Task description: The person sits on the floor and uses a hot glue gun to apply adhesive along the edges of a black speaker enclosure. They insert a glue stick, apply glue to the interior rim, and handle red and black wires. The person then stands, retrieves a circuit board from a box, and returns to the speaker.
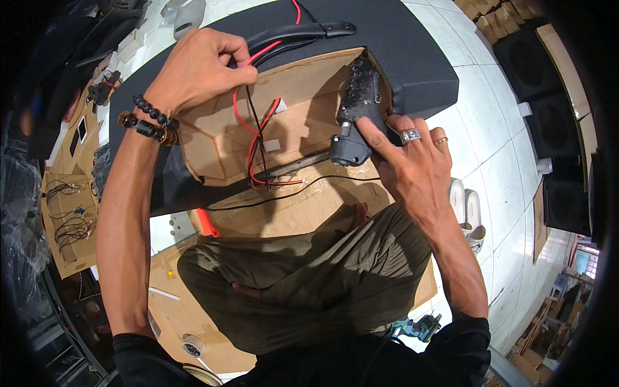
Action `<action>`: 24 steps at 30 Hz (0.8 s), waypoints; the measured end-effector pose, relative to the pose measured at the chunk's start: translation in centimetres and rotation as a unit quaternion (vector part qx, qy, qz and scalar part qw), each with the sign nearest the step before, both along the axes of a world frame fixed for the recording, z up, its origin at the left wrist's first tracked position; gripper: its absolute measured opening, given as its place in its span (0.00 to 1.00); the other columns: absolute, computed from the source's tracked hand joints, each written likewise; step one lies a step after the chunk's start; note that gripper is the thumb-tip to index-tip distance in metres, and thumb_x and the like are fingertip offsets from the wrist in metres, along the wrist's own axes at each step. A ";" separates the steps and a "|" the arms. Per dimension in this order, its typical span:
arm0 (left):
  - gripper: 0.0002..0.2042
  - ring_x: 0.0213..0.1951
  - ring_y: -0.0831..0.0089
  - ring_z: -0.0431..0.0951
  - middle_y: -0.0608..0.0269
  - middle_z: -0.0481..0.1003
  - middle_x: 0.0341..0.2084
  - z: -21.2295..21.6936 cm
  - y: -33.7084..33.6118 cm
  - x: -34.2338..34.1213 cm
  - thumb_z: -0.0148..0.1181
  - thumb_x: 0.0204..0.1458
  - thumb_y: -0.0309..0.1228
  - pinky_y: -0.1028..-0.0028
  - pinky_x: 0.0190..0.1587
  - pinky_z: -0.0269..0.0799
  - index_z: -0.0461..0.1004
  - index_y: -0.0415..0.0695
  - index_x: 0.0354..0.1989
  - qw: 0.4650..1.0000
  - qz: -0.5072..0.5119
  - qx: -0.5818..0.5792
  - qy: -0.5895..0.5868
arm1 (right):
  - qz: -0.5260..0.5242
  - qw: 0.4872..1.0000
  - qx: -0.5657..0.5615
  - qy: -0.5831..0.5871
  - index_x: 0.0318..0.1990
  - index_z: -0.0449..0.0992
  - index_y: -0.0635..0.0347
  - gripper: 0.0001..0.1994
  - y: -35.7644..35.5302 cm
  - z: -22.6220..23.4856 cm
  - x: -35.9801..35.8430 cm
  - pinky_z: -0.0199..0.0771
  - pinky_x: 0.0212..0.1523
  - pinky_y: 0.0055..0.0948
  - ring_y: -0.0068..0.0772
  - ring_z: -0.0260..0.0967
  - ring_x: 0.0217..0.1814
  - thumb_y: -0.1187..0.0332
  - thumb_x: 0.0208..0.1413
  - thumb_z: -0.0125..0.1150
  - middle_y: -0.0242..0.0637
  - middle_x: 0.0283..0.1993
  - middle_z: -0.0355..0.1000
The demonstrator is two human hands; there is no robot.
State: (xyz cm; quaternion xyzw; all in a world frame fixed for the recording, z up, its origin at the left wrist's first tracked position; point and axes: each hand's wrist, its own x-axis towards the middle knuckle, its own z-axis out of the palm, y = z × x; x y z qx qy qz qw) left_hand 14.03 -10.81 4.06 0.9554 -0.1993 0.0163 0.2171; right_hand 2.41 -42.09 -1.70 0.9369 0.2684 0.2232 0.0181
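Observation:
In front of me lies a large black-covered speaker cabinet [425,71], with an opening that shows its bare brown wooden inside [303,77]. My left hand [203,68] is at the far left edge of this opening, thumb and fingers pinched on a red wire [240,115] beside the black carrying handle [290,35]. Red and black wires hang down into the opening from there, their loose ends near its front edge. At the opening's right end, my right hand [412,151] is closed around a scuffed black handheld tool [362,97], its exact kind unclear. The palm side is hidden.
Cardboard [309,200] lies under my crossed legs, with an orange object [206,222] and a tape roll [193,346] nearby. A teal power tool [422,327] rests by my right thigh. Slippers [465,203] are at right; a cardboard tray of cables [68,219] is at left.

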 end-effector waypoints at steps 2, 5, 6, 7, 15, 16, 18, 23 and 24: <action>0.14 0.19 0.80 0.52 0.72 0.52 0.12 0.0 0.0 0.0 0.65 0.41 0.41 0.73 0.22 0.48 0.76 0.40 0.25 1.000 0.007 0.004 0.000 | 0.010 1.000 0.004 0.016 0.62 0.72 0.28 0.28 0.4 0.5 -0.1 0.61 0.40 0.33 0.31 0.67 0.43 0.69 0.54 0.63 0.34 0.44 0.74; 0.14 0.19 0.80 0.52 0.72 0.52 0.12 0.0 -0.2 -0.1 0.65 0.42 0.41 0.73 0.22 0.48 0.77 0.40 0.25 1.000 0.003 -0.004 0.001 | 0.029 1.000 -0.004 0.000 0.61 0.72 0.28 0.27 0.3 0.2 -0.1 0.61 0.40 0.33 0.32 0.67 0.43 0.69 0.54 0.63 0.35 0.44 0.73; 0.14 0.19 0.80 0.53 0.72 0.52 0.12 0.0 -0.2 -0.1 0.65 0.42 0.41 0.73 0.22 0.48 0.77 0.40 0.25 1.000 0.000 -0.010 0.002 | 0.016 1.000 -0.001 -0.001 0.61 0.72 0.28 0.27 0.2 0.2 0.0 0.61 0.40 0.33 0.32 0.67 0.43 0.68 0.54 0.64 0.35 0.44 0.73; 0.14 0.19 0.80 0.53 0.72 0.52 0.12 0.0 -0.1 -0.1 0.65 0.42 0.40 0.73 0.22 0.48 0.77 0.40 0.25 1.000 0.001 -0.008 0.000 | 0.003 1.000 0.001 -0.002 0.61 0.72 0.28 0.27 0.0 0.1 0.0 0.61 0.40 0.33 0.32 0.67 0.43 0.68 0.53 0.64 0.35 0.44 0.73; 0.14 0.19 0.80 0.52 0.72 0.52 0.12 0.0 -0.1 0.0 0.65 0.42 0.40 0.73 0.22 0.48 0.77 0.40 0.25 1.000 -0.003 -0.011 -0.003 | -0.012 1.000 0.014 0.006 0.62 0.72 0.28 0.30 0.4 0.3 -0.1 0.60 0.40 0.33 0.31 0.66 0.42 0.69 0.49 0.66 0.34 0.43 0.71; 0.14 0.18 0.80 0.52 0.72 0.52 0.12 0.0 -0.1 0.0 0.65 0.42 0.40 0.73 0.22 0.48 0.77 0.40 0.25 1.000 -0.004 -0.014 -0.003 | -0.019 1.000 0.017 0.003 0.62 0.72 0.29 0.30 0.4 0.4 -0.1 0.60 0.40 0.33 0.31 0.66 0.43 0.69 0.49 0.66 0.33 0.43 0.71; 0.14 0.18 0.80 0.52 0.72 0.52 0.12 -0.1 -0.1 0.1 0.65 0.42 0.40 0.73 0.22 0.47 0.76 0.40 0.25 1.000 -0.009 -0.021 -0.004 | -0.023 0.999 0.022 0.008 0.61 0.73 0.29 0.30 0.8 0.3 -0.4 0.61 0.40 0.33 0.31 0.66 0.43 0.69 0.49 0.66 0.33 0.43 0.71; 0.14 0.18 0.80 0.52 0.72 0.52 0.12 -0.1 -0.1 0.0 0.65 0.41 0.40 0.73 0.22 0.48 0.76 0.40 0.24 1.000 0.005 -0.005 0.007 | -0.028 0.999 0.017 0.002 0.61 0.73 0.31 0.30 1.1 0.3 -0.5 0.61 0.40 0.33 0.32 0.66 0.43 0.71 0.49 0.65 0.33 0.43 0.70; 0.14 0.18 0.80 0.52 0.72 0.52 0.12 -0.1 -0.1 0.0 0.65 0.41 0.40 0.73 0.23 0.48 0.76 0.40 0.24 1.000 0.004 -0.006 0.005 | -0.026 1.000 0.017 -0.003 0.61 0.73 0.31 0.30 1.2 0.3 -0.5 0.61 0.40 0.33 0.32 0.66 0.43 0.71 0.49 0.65 0.33 0.42 0.70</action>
